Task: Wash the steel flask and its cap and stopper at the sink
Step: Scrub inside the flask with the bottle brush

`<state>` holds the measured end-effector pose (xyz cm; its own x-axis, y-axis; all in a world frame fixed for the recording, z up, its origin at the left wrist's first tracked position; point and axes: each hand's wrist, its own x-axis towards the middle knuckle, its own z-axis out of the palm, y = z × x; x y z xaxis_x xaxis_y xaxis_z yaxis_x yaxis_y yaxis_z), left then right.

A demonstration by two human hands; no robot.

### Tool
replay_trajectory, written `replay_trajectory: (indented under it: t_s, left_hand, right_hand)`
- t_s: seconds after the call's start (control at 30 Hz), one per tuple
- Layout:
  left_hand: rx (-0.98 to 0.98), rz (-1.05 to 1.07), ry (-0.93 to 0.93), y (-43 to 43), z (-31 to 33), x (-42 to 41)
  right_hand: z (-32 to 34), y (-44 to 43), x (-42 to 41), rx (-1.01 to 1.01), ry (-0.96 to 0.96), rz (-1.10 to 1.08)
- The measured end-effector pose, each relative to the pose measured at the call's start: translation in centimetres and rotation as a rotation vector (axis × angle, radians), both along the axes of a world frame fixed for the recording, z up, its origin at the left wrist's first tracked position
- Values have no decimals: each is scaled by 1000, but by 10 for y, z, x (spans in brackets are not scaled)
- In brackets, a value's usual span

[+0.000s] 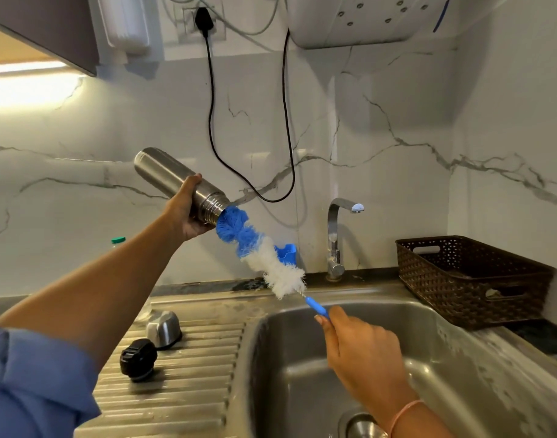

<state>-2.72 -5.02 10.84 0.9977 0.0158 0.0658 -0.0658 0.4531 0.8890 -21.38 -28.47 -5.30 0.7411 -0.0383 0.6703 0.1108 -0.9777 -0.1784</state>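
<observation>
1. Left hand (188,213) curled round the flask (173,181) just behind its neck, thumb on top. Held in the air above the draining board (188,390), tilted, mouth pointing down toward the sink (429,358).
2. Right hand (362,349) closed on the blue handle of the bottle brush (264,251), low over the basin. Blue tip of the bristles at the flask's mouth, white part wholly outside.
3. Cap (164,328) and stopper (138,358) off, lying on the draining board, near each other but apart, in neither hand.
4. Tap (337,235) with no water running. Brown basket (470,279) to the right of the sink.
5. Progress, as a judgement: flask opened, inside scrub in hand; brush going in or coming out, impossible to tell. Likely left: rinsing, the flask's outside, cap, stopper.
6. Flask itself: plain brushed steel, bare threaded neck, no suds or drops visible on the outside.
</observation>
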Motion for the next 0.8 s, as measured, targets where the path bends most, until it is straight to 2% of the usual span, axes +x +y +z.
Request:
replay_trajectory:
  t_s: [0.13,0.23,0.4,0.53,0.67,0.8]
  left_hand:
    - [145,4,-26,-14,-8,-3]
    - [165,-6,-41,-21,-15,-4]
    - [149,-123,10,-45,-38,-12]
    - [38,-125,20,-63,-59,-17]
    - [-52,-134,82,-62,-77,-19]
    - [-43,-103,167,-57,-101,-27]
  right_hand:
    - [-4,-2,1,42,47,-39]
    - [-8,-6,4,276,203,37]
    - [-8,11,10,737,279,212]
    - [-3,13,2,958,402,278]
    - [6,3,-7,1276,636,397]
    - [10,3,-10,1442,878,434]
